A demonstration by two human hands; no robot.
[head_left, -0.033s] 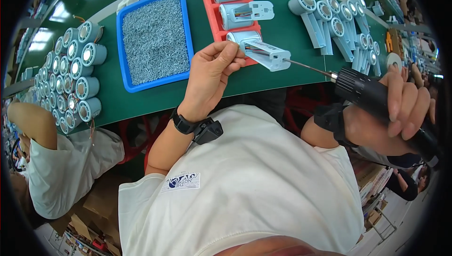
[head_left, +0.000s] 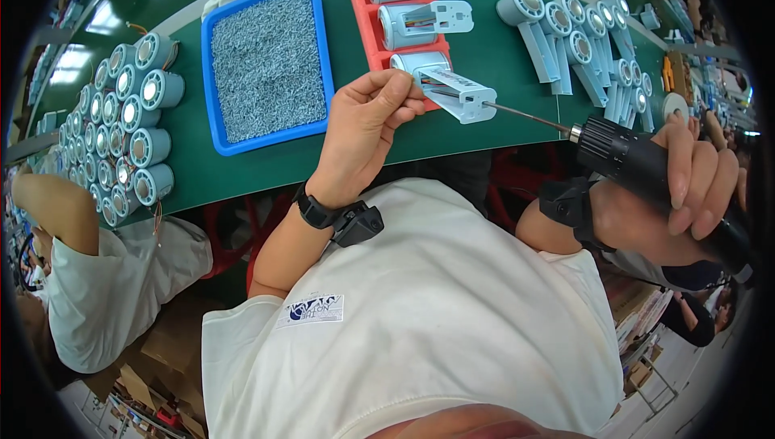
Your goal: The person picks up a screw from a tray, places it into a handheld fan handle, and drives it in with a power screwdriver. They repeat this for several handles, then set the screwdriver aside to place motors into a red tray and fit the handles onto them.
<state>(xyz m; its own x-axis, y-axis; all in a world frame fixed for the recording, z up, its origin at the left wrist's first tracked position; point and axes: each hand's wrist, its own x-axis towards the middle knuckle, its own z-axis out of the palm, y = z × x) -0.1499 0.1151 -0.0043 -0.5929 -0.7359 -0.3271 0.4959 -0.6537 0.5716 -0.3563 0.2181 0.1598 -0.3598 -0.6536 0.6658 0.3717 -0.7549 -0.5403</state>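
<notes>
In my right hand is a black electric screwdriver, held by its body. Its long thin bit reaches left to the end plate of a light-blue plastic housing, and the tip meets that plate near a hole. The housing has a round motor-like head and an open handle with wires inside; it rests in the nearest slot of a red rack. My left hand is closed, thumb and forefinger pinched at the housing's near side where handle and head join. What lies between those fingertips is hidden.
Another similar housing sits farther up the rack. Left of it stands a blue tray full of small screws. Stacked round light-blue units fill the left; several handled units lie at the right. A co-worker's arm is at far left.
</notes>
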